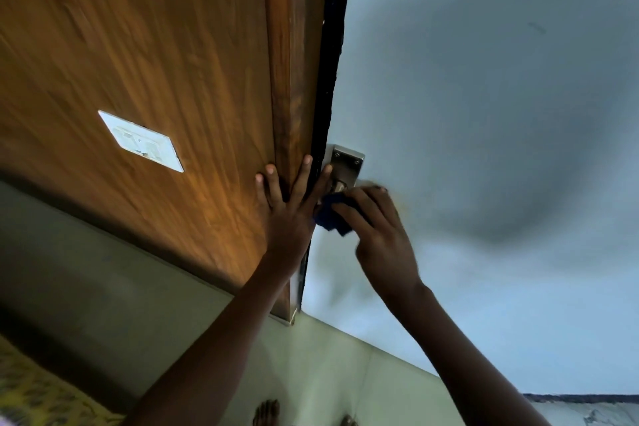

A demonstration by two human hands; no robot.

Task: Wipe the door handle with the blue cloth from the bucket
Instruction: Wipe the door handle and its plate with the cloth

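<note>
A silver door handle plate (346, 162) is screwed to the pale grey-blue door (484, 114), close to its dark edge. My right hand (380, 232) is closed on a dark blue cloth (332, 214) and presses it against the handle just below the plate, so the lever itself is mostly hidden. My left hand (290, 204) lies flat with fingers spread across the wooden frame (294, 79) and the door's edge, touching the cloth's left side. The bucket is out of view.
A brown wooden wall panel (138, 79) carries a white switch plate (141, 141) to the left. Pale floor tiles (328, 356) lie below, with my bare toes (266, 413) at the bottom edge and a yellow patterned fabric (34, 394) at the lower left.
</note>
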